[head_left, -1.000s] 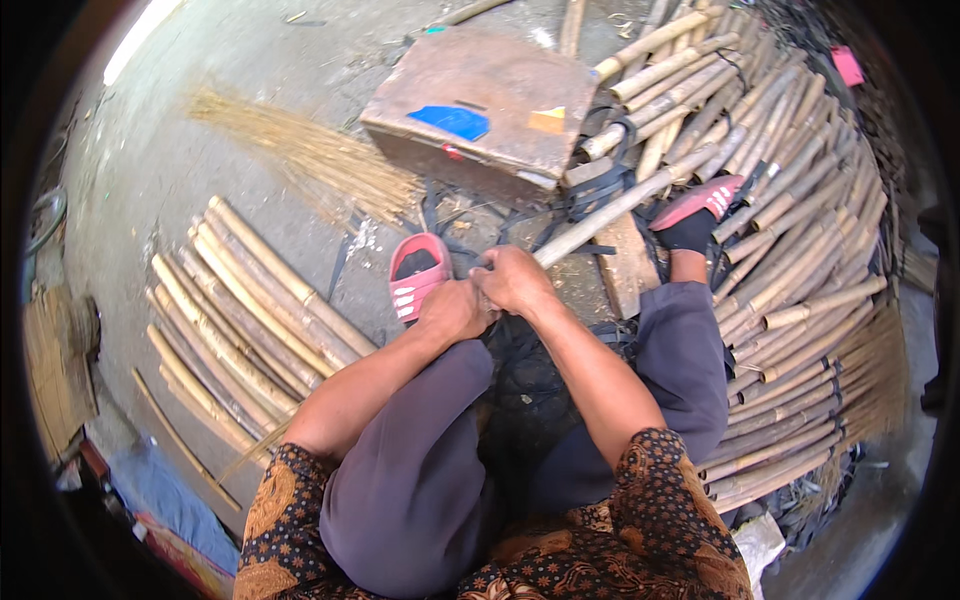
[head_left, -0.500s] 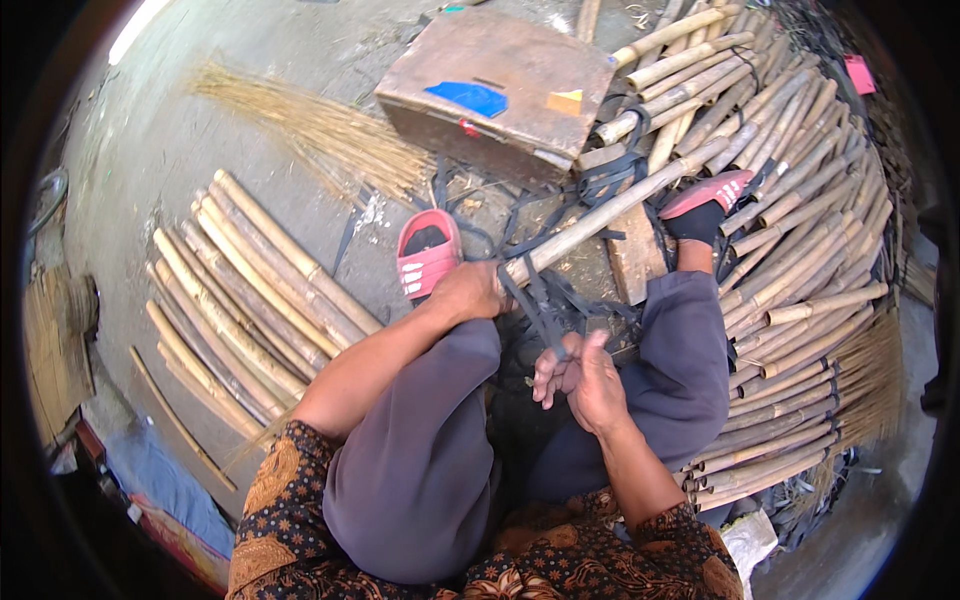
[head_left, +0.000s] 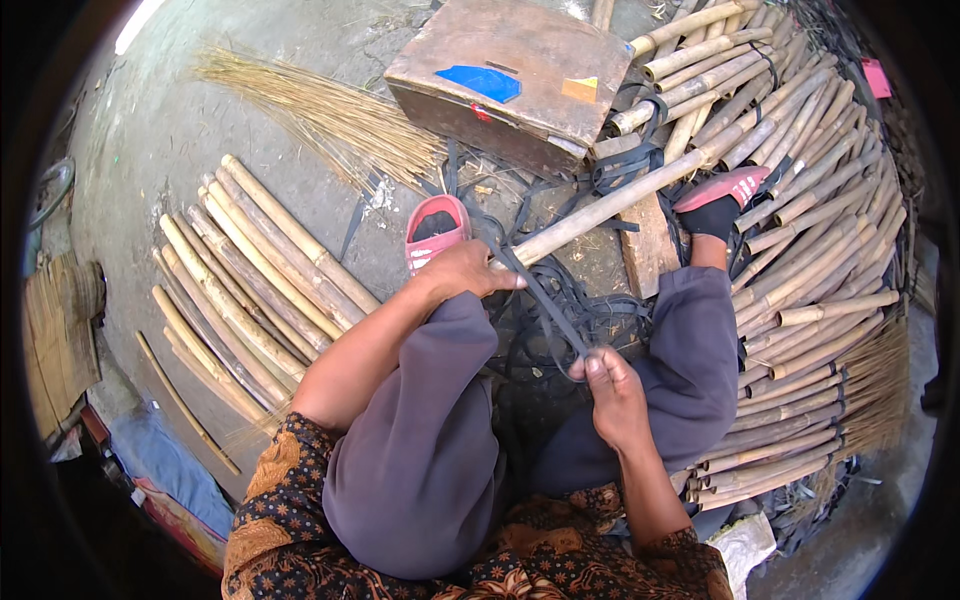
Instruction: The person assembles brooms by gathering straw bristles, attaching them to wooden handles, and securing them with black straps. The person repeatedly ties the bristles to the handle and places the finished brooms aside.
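Note:
A long bamboo pole (head_left: pixel 620 205) slants from the far right stack down to my left hand (head_left: pixel 458 272), which is closed round its near end with the thumb stretched along the lower side. Looped round that end, a dark rubber strip (head_left: pixel 548 305) runs down to the right. My right hand (head_left: pixel 614 396) pinches this strip between thumb and fingers, and the length between the two hands looks taut. More dark strips (head_left: pixel 570 275) lie tangled on the floor under the pole, between my feet.
A brown wooden box (head_left: pixel 510 60) stands ahead, with a wooden block (head_left: pixel 648 245) near it. Bamboo poles (head_left: pixel 250 290) lie in a row at left, below a bundle of thin sticks (head_left: pixel 320 110). A large stack of bamboo poles (head_left: pixel 800 230) fills the right side.
My right hand, earlier loosely open beside the strip, has moved slightly down and right and closed on it. The strip now stretches straighter. The left thumb reaches out more visibly.

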`<control>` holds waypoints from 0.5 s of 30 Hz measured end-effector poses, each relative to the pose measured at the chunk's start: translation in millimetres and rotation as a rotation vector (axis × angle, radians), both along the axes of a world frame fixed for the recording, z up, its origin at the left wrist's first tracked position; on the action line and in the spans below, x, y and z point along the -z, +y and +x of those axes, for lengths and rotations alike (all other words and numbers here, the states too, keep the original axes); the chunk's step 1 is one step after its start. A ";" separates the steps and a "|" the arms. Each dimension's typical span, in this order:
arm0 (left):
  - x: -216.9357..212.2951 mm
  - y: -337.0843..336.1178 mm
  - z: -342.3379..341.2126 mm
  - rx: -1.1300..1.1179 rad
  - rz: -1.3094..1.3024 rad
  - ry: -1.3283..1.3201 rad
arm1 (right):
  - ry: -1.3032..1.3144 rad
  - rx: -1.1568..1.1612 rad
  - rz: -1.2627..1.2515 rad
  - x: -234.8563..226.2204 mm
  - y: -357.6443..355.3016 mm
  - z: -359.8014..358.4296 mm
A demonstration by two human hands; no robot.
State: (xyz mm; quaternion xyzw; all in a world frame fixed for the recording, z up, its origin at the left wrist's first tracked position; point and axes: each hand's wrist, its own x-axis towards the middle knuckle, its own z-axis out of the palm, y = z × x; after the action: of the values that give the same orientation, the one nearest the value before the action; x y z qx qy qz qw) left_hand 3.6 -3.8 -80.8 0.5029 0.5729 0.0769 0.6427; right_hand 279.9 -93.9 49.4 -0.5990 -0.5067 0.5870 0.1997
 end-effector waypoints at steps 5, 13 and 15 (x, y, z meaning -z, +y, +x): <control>11.9 -7.5 -0.8 -0.091 -0.221 -0.132 | 0.318 0.204 -0.356 6.7 10.2 -9.4; 8.0 -9.7 -5.9 0.074 0.117 0.126 | 0.544 0.319 -0.600 -12.5 28.8 -20.6; 5.1 -8.5 -5.7 0.044 -0.081 0.016 | 0.491 0.321 -0.634 -18.0 30.8 -23.0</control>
State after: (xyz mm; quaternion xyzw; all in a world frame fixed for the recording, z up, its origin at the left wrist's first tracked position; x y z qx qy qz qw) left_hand -2.1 -12.2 -85.9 0.4897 0.5693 0.0355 0.6594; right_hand 256.9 -63.1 67.4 -0.5446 -0.1391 0.8002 0.2093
